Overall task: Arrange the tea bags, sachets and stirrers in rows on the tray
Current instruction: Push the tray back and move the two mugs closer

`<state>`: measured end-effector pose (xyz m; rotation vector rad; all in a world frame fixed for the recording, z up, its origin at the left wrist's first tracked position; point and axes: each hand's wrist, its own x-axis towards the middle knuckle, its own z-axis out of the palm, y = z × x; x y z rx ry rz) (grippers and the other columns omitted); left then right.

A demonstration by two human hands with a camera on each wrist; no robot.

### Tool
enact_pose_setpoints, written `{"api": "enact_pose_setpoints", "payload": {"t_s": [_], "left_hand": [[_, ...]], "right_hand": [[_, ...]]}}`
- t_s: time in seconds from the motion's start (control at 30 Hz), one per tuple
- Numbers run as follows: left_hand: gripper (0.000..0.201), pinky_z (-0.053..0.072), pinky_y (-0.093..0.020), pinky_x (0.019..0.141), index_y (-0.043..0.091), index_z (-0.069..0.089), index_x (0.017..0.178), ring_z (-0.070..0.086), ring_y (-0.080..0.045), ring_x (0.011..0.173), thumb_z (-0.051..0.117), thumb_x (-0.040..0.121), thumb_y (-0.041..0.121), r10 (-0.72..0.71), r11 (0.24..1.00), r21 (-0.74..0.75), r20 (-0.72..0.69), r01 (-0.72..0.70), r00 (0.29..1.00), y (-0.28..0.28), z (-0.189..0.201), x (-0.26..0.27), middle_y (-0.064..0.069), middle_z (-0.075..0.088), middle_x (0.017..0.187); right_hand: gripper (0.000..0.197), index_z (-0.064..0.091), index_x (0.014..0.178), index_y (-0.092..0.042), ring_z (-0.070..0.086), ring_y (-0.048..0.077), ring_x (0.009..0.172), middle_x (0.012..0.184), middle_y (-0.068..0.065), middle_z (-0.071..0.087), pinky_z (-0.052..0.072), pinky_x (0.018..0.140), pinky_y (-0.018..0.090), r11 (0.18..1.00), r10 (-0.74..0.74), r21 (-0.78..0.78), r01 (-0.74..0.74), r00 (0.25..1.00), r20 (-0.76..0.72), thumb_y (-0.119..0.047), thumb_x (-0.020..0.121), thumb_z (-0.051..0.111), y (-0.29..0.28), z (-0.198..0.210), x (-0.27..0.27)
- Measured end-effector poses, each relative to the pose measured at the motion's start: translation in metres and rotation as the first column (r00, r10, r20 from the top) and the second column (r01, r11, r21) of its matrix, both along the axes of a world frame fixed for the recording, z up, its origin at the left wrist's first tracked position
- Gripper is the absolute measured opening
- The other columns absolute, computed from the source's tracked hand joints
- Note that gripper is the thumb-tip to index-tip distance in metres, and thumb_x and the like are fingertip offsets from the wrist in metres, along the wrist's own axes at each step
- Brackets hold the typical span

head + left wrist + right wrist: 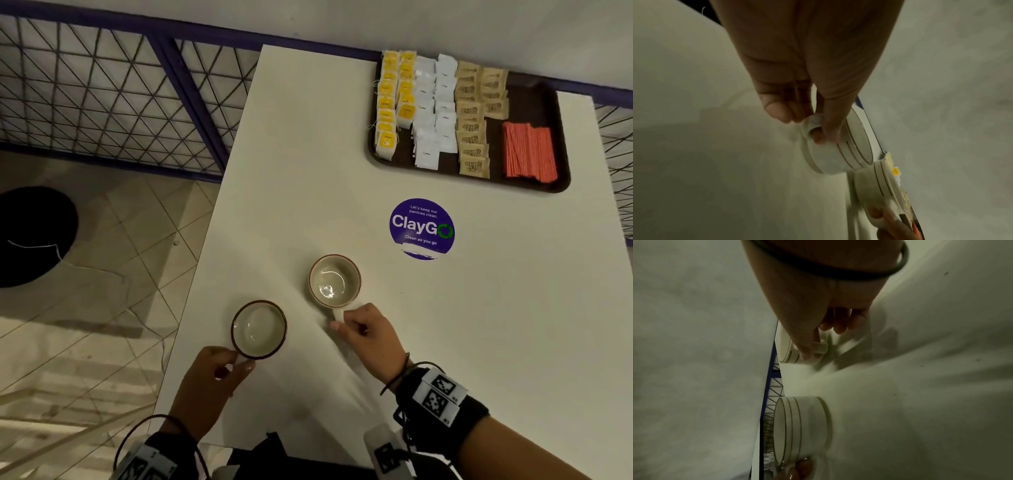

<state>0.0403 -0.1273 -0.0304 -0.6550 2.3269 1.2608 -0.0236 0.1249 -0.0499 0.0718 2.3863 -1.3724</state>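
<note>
At the far right of the white table (308, 164) lies a dark brown tray (529, 99). On it, in rows from left to right, are yellow tea bags (394, 102), white sachets (433, 109), brown sachets (472, 126) and a bundle of red stirrers (529, 152). Both hands are well short of the tray, near the table's front. My left hand (236, 361) pinches the handle of a dark-rimmed cup (259, 329), seen closer as fingers (826, 129) round the handle of that cup (838, 154). My right hand (342, 323) pinches the handle of a brown-rimmed cup (334, 281). Both cups look empty.
A round purple sticker (422, 229) sits on the table between the cups and the tray. The table's left edge drops to a tiled floor with a black round object (30, 236). A blue-framed wire railing (120, 102) runs behind.
</note>
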Motion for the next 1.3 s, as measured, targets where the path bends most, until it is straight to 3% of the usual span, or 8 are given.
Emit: {"api": "enact_pose_setpoints", "payload": {"t_s": [0.13, 0.3, 0.4, 0.6, 0.7, 1.0, 1.13, 1.3], "left_hand": [[0.006, 0.051, -0.015, 0.055, 0.015, 0.069, 0.078, 0.064, -0.012, 0.068, 0.067, 0.083, 0.012, -0.007, 0.999, 0.049, -0.059, 0.009, 0.998, -0.003, 0.009, -0.01, 0.004, 0.062, 0.088], [0.005, 0.056, -0.026, 0.063, 0.015, 0.07, 0.085, 0.067, -0.015, 0.061, 0.067, 0.083, 0.012, 0.079, 0.985, 0.159, -0.09, -0.064, 0.993, 0.007, 0.014, -0.055, -0.005, 0.069, 0.073], [0.006, 0.055, -0.022, 0.06, 0.015, 0.069, 0.079, 0.065, -0.012, 0.057, 0.067, 0.084, 0.012, 0.149, 0.975, 0.186, -0.159, -0.119, 0.976, 0.016, 0.012, -0.11, -0.008, 0.068, 0.069], [0.008, 0.056, -0.028, 0.063, 0.008, 0.067, 0.08, 0.061, -0.003, 0.049, 0.068, 0.084, 0.016, 0.275, 0.945, 0.249, -0.256, -0.212, 0.927, 0.034, -0.001, -0.237, -0.01, 0.064, 0.067], [0.014, 0.055, -0.03, 0.067, 0.015, 0.065, 0.071, 0.061, -0.002, 0.047, 0.067, 0.084, 0.02, 0.311, 0.933, 0.274, -0.284, -0.234, 0.907, 0.042, -0.005, -0.292, -0.005, 0.063, 0.063], [0.017, 0.054, -0.03, 0.074, 0.009, 0.066, 0.088, 0.062, 0.001, 0.048, 0.067, 0.085, 0.026, 0.35, 0.917, 0.307, -0.319, -0.253, 0.881, 0.052, -0.019, -0.422, 0.0, 0.064, 0.064], [0.013, 0.054, -0.032, 0.077, 0.014, 0.065, 0.08, 0.065, -0.011, 0.06, 0.067, 0.085, 0.026, 0.315, 0.931, 0.293, -0.336, -0.219, 0.887, 0.061, -0.023, -0.456, -0.002, 0.064, 0.067], [0.025, 0.055, -0.028, 0.071, 0.004, 0.067, 0.092, 0.066, -0.012, 0.061, 0.069, 0.083, 0.028, 0.294, 0.939, 0.281, -0.352, -0.2, 0.888, 0.068, -0.029, -0.481, -0.006, 0.066, 0.073]], "right_hand": [[0.047, 0.028, 0.055, -0.019, 0.031, 0.007, 0.05, 0.053, -0.009, 0.027, 0.025, 0.052, 0.022, 1.0, -0.011, -0.006, 0.011, 0.997, 0.073, -0.024, 0.09, 0.058, -0.005, 0.0, -0.009], [0.032, 0.053, 0.072, -0.006, 0.036, 0.007, 0.057, 0.061, -0.002, 0.043, 0.03, 0.056, 0.022, 0.998, -0.048, -0.035, 0.049, 0.999, 0.01, -0.028, 0.094, 0.051, -0.006, 0.008, -0.044], [0.029, 0.049, 0.066, -0.016, 0.037, 0.005, 0.052, 0.055, -0.009, 0.039, 0.029, 0.052, 0.017, 0.994, -0.102, -0.044, 0.1, 0.993, -0.059, -0.021, 0.095, 0.05, -0.011, 0.014, -0.088], [0.024, 0.056, 0.084, -0.004, 0.044, 0.012, 0.061, 0.063, -0.003, 0.047, 0.032, 0.053, 0.015, 0.967, -0.253, -0.071, 0.245, 0.954, -0.159, -0.02, 0.096, 0.045, -0.026, 0.021, -0.201], [0.027, 0.057, 0.09, 0.003, 0.048, 0.022, 0.071, 0.073, 0.01, 0.054, 0.03, 0.057, 0.027, 0.956, -0.293, -0.047, 0.289, 0.938, -0.185, -0.019, 0.097, 0.043, -0.033, 0.017, -0.25], [0.024, 0.055, 0.089, 0.001, 0.047, 0.021, 0.073, 0.073, 0.004, 0.051, 0.026, 0.06, 0.024, 0.928, -0.363, 0.016, 0.372, 0.914, -0.182, -0.017, 0.097, 0.041, -0.037, -0.001, -0.354], [0.02, 0.053, 0.085, -0.004, 0.046, 0.019, 0.072, 0.066, -0.004, 0.046, 0.028, 0.062, 0.023, 0.914, -0.397, 0.013, 0.406, 0.898, -0.191, -0.016, 0.096, 0.042, -0.036, -0.012, -0.378], [0.021, 0.047, 0.078, -0.008, 0.044, 0.023, 0.069, 0.062, -0.003, 0.043, 0.02, 0.054, 0.024, 0.901, -0.414, 0.027, 0.433, 0.876, -0.246, -0.014, 0.097, 0.041, -0.034, -0.02, -0.4]]}}
